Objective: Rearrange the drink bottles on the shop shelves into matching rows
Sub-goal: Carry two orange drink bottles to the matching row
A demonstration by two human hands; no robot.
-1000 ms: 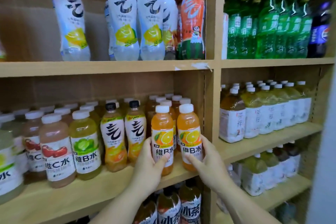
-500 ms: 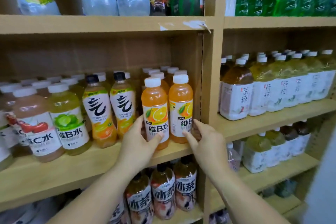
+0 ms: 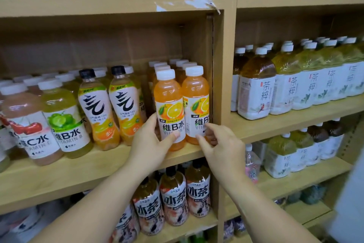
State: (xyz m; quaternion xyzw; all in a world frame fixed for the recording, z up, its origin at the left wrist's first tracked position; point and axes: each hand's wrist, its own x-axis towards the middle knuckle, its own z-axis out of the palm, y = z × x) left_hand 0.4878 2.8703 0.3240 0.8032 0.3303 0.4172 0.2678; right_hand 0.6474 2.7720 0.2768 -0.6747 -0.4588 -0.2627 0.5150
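Left hand [image 3: 151, 144] grips the front-left orange plastic bottle with white cap [image 3: 170, 112], thumb across the label, probably squaring it to its row. Right hand [image 3: 220, 144] curls at the matching right orange bottle [image 3: 196, 108]; can't tell if it's gripping or only touching. Both bottles stand upright at the front of the wooden shelf [image 3: 98, 167], against the right-hand divider.

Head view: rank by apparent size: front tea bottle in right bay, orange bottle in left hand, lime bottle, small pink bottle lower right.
1. tea bottle, clearly largest.
2. orange bottle in left hand and lime bottle: look alike, same shape, not ranking them.
3. pink bottle, smallest.
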